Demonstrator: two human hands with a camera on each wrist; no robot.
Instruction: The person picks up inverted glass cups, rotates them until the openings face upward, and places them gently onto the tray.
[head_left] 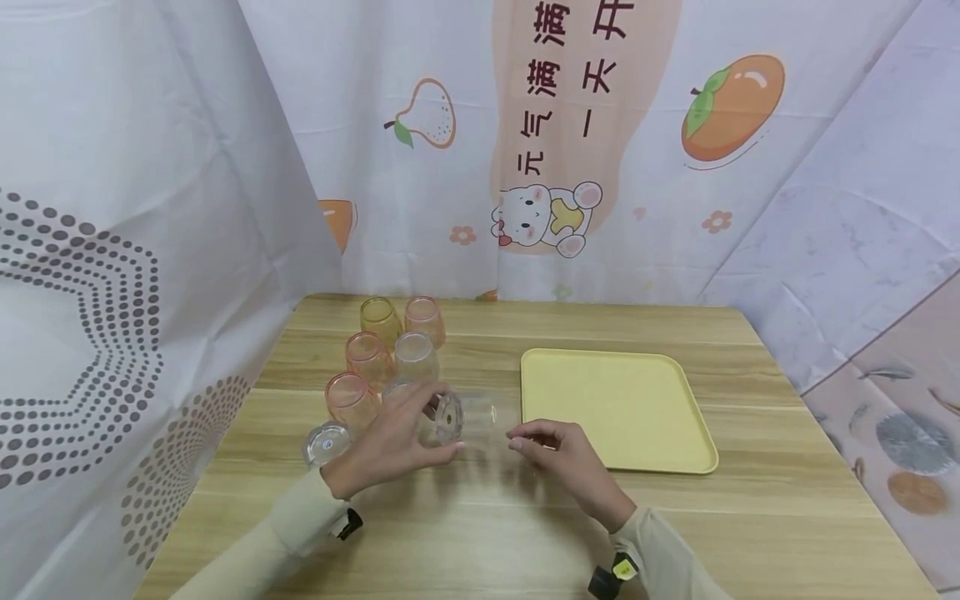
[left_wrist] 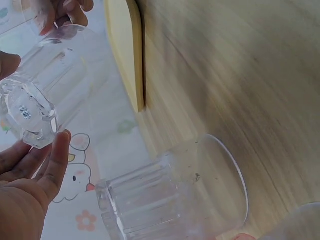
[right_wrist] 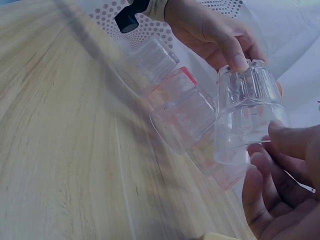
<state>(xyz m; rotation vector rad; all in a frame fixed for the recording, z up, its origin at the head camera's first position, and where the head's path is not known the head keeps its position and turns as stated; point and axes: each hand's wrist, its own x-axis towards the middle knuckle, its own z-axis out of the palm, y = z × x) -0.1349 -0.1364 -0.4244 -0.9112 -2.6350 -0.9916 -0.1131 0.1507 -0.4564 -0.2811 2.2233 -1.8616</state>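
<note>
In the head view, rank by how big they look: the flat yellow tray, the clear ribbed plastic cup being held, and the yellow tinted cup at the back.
1. Flat yellow tray.
2. Clear ribbed plastic cup.
3. Yellow tinted cup, though it stands farther from the camera, so ranks 2 and 3 are unsure.

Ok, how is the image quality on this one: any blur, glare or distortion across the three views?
Head view: even soft light, sharp, with wide-angle bending at the edges; the clear cup between both hands is faint against the table. Left wrist view: wood grain smeared by motion, the yellow tray edge soft, the cup base catching small highlights. Right wrist view: table streaked with blur, the pink cups hazy.
</note>
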